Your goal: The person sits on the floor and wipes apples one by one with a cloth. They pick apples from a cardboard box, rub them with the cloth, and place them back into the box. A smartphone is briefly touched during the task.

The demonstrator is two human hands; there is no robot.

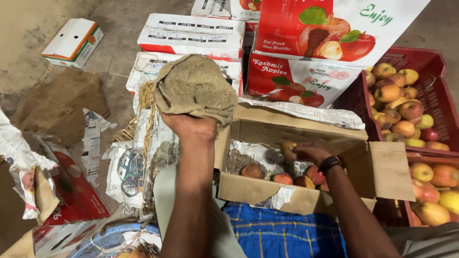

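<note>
My left hand [189,125] holds up a crumpled brown paper-pulp tray [195,86] above the left edge of an open cardboard box [253,188]. My right hand [310,152], with a dark band at the wrist, reaches into that box and grips a yellowish apple [288,147]. Several red and yellow apples [282,177] lie in the bottom of the box on printed newspaper [248,153].
A red plastic crate [432,67] full of apples stands at the right, another crate with apples [432,191] below it. Printed apple cartons [306,76] are stacked behind the box. Torn newspaper and straw [138,143] lie at the left. A blue checked cloth [282,234] covers my lap.
</note>
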